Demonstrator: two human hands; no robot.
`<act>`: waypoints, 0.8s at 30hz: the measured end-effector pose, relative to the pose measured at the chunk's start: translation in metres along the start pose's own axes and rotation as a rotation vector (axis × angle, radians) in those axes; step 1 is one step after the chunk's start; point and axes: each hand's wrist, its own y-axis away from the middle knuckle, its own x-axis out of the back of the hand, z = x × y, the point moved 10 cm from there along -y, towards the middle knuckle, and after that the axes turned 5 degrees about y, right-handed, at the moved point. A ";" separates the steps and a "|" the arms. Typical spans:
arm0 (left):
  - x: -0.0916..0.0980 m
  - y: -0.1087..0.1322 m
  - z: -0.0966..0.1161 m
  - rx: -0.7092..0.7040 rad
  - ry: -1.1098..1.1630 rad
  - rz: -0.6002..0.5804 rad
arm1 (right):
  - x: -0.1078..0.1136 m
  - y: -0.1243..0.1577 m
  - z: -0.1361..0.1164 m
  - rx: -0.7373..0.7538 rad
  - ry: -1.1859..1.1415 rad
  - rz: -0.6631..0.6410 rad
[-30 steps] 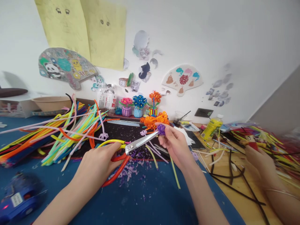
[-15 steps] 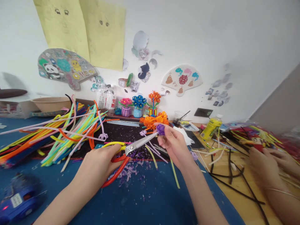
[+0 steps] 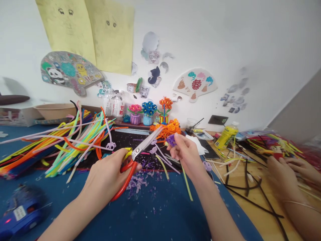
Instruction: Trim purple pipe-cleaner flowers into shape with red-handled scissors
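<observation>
Hands [image 3: 106, 174] over blue tabletop [image 3: 175, 217], wall [image 3: 225, 36] beyond

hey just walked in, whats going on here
A person's left hand holds steel-bladed scissors with red and yellow handles, while the fingers of the right hand pinch a small, fuzzy purple piece. The blades look nearly closed and appear clear of that piece. Fluffy purple scraps lie on the blue tabletop. At the right, another person's hands are at a small red figure.

Red-and-yellow-handled scissors [image 3: 136, 152] slanting upward, blades together, tip near curled purple piece [image 3: 171, 140].
</observation>
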 end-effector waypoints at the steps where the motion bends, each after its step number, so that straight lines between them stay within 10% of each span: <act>1: 0.000 0.000 0.001 -0.001 -0.027 0.002 | 0.000 0.000 0.000 0.001 0.013 -0.001; 24: -0.017 0.000 0.002 -0.065 -0.156 -0.167 | -0.005 0.000 -0.002 0.018 0.035 -0.029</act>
